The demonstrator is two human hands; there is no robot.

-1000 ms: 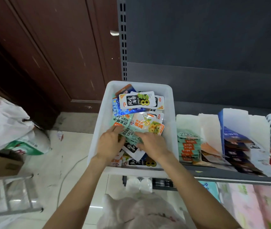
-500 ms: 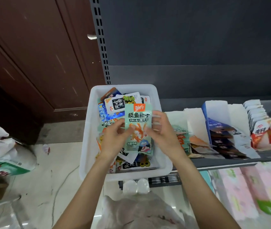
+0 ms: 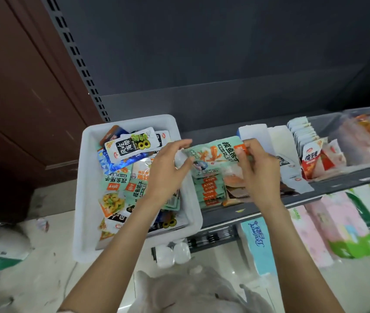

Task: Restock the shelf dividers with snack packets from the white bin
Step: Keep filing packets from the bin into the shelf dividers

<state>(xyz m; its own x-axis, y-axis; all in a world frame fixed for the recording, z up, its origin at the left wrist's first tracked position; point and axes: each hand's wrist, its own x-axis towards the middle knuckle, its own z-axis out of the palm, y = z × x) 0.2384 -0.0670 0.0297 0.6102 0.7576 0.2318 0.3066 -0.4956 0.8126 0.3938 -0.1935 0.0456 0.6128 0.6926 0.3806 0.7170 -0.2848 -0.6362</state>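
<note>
Two hands: right hand (image 3: 258, 168) fingers pinch the green packet's (image 3: 213, 154) top edge; left hand (image 3: 168, 170) fingers, loosely spread, touch its lower end.

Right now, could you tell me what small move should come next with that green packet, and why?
Probably lower the green packet onto the matching green stack just below it. The right hand holds it above that stack, and the left hand looks open beside it.

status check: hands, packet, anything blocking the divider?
Right hand pinching mint packet over matching stack. Left hand open at packet's other end. White bin still loaded. Nothing blocking.
</note>
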